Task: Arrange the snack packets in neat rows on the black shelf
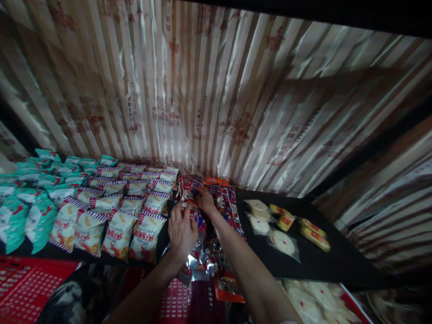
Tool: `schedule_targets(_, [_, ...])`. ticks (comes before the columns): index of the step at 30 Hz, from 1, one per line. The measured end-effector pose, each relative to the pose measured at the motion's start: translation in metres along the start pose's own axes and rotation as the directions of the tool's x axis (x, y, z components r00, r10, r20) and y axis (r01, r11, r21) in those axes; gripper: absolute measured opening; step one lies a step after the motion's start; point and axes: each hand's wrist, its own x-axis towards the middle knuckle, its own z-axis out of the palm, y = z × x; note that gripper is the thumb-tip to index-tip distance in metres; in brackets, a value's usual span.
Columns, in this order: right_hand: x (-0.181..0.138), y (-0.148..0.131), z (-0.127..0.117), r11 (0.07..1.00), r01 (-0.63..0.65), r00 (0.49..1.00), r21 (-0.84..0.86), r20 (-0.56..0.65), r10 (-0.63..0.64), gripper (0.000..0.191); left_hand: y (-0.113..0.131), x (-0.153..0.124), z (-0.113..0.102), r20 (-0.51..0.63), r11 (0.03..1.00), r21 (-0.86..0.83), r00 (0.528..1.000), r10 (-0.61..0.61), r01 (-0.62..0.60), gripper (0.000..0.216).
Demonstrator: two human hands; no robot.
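Note:
My left hand (182, 230) lies on the near packets of a row of shiny dark red and purple snack packets (191, 183), its fingers apart. Just behind it, my right hand (205, 200) reaches to the back of the same row, thumb and fingers curled at the edge of a dark red packet. Part of that grip is hidden. Silvery packet ends (199, 265) hang over the shelf's front below my left hand. More dark red packets (229, 204) with an orange top stand right of my right forearm.
White shrimp snack bags (148, 236) and teal bags (40, 220) fill the shelf's left. On the black shelf (313, 265) at right lie round white packs (282, 243) and yellow packs (314, 235). Red baskets (30, 288) and a crate of white packs (307, 297) are below. Striped sheeting (189, 90) hangs behind.

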Motion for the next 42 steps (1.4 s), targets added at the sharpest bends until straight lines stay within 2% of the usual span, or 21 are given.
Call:
schedule_targets(2, [0.000, 0.003, 0.001, 1.000, -0.002, 1.000, 0.020, 0.004, 0.002, 0.045, 0.001, 0.013, 0.000, -0.046, 0.998, 0.029, 0.997, 0.065, -0.064, 0.042])
schedule_targets(4, [-0.001, 0.006, 0.001, 0.999, 0.000, 1.000, 0.045, 0.013, -0.001, 0.044, 0.002, 0.027, 0.004, -0.036, 0.995, 0.049, 0.995, 0.090, -0.088, 0.041])
schedule_targets(7, [0.000, 0.009, 0.002, 0.998, -0.010, 1.000, 0.067, 0.023, 0.009, 0.046, 0.002, 0.041, 0.015, 0.108, 0.998, 0.038, 0.993, 0.044, -0.048, 0.048])
schedule_targets(10, [0.000, 0.008, 0.003, 0.998, -0.012, 0.999, 0.069, 0.032, 0.010, 0.049, 0.000, 0.041, 0.027, 0.197, 0.998, 0.049, 0.980, 0.017, -0.027, 0.058])
schedule_targets(15, [-0.009, -0.010, -0.008, 0.997, 0.003, 0.999, 0.071, 0.036, -0.006, 0.048, -0.003, 0.032, 0.036, 0.197, 0.994, 0.112, 0.980, -0.036, 0.014, 0.063])
schedule_targets(18, [-0.037, -0.019, -0.016, 0.991, -0.016, 0.998, 0.135, -0.058, 0.024, 0.050, -0.003, 0.030, 0.036, 0.196, 0.993, 0.120, 0.980, -0.034, 0.010, 0.061])
schedule_targets(22, [-0.106, -0.016, -0.011, 0.958, -0.034, 0.966, 0.283, -0.236, 0.104, 0.049, -0.004, 0.032, 0.035, 0.194, 0.995, 0.102, 0.981, -0.030, 0.011, 0.059])
schedule_targets(25, [-0.158, -0.007, 0.004, 0.954, -0.057, 0.962, 0.296, -0.241, 0.132, 0.050, -0.004, 0.034, 0.036, 0.220, 0.994, 0.074, 0.971, -0.092, 0.077, 0.061])
schedule_targets(28, [-0.187, -0.001, 0.017, 0.961, -0.029, 0.975, 0.275, -0.206, 0.088, 0.051, -0.001, 0.033, 0.035, 0.247, 0.984, 0.045, 0.952, -0.180, 0.174, 0.064])
schedule_targets(33, [-0.184, 0.001, 0.020, 0.964, -0.041, 0.987, 0.264, -0.138, 0.080, 0.055, 0.007, 0.028, 0.031, 0.197, 0.970, 0.038, 0.950, -0.242, 0.240, 0.063])
schedule_targets(39, [-0.174, 0.007, 0.023, 0.937, -0.071, 0.986, 0.342, -0.117, 0.117, 0.064, 0.010, 0.028, 0.033, 0.209, 0.960, 0.014, 0.938, -0.275, 0.279, 0.066])
schedule_targets(42, [-0.174, 0.010, 0.025, 0.932, -0.034, 0.989, 0.362, -0.121, 0.083, 0.063, 0.009, 0.028, 0.034, 0.233, 0.954, 0.015, 0.926, -0.296, 0.301, 0.067])
